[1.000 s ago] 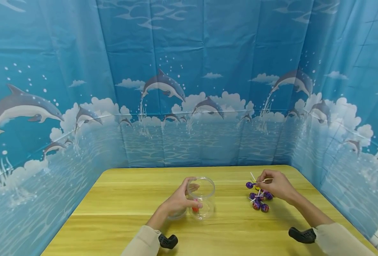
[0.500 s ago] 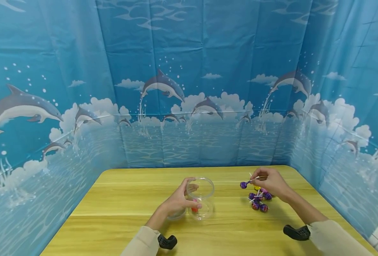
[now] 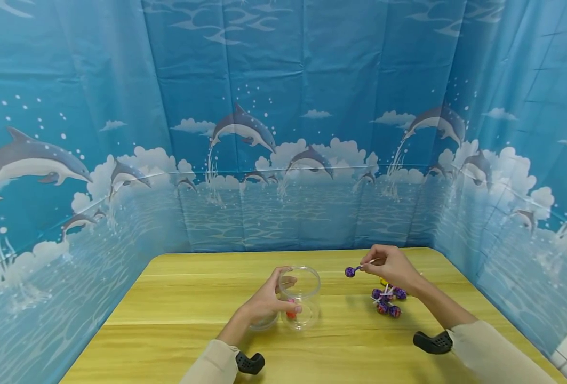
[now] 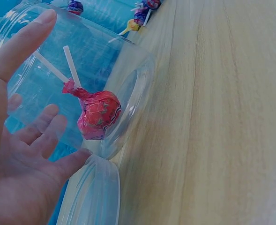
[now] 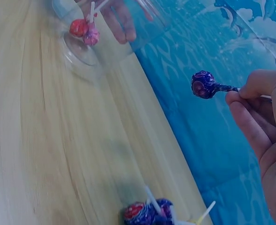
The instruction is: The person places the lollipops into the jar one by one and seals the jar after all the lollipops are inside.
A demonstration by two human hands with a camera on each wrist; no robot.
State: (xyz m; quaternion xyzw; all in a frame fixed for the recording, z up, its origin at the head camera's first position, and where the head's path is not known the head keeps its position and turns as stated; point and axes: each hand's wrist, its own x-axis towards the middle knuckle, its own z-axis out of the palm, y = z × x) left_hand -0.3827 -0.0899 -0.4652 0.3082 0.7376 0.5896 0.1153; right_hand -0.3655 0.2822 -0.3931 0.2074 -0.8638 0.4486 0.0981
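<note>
A clear jar (image 3: 303, 298) stands upright on the wood-grained desk (image 3: 177, 296), its round mouth uncovered. The person's left hand (image 3: 270, 298) holds it from the left, the thumb on the near side of the wall and the fingers spread along the other. Inside the jar, low down, sit a red lollipop (image 4: 102, 112) and a pink lollipop (image 5: 91, 37), their white sticks leaning up toward the mouth.

To the right of the jar, above the desk, the right hand (image 3: 392, 266) pinches a purple lollipop (image 3: 350, 272) between thumb and fingers near the twisted end of its wrapper (the wrapped head points toward the jar). Farther right of the jar, a pile of lollipops (image 3: 386, 302) lies on the desk, mostly in purple wrappers, with crossing white sticks; a yellow lollipop (image 3: 383, 281) shows at its far side, partly hidden in the head view.

Just left of the jar is a clear round lid (image 4: 96, 192), half covered by the left hand in the head view. Beyond the jar, a blue dolphin-print curtain (image 3: 269, 218) hangs behind the desk.
</note>
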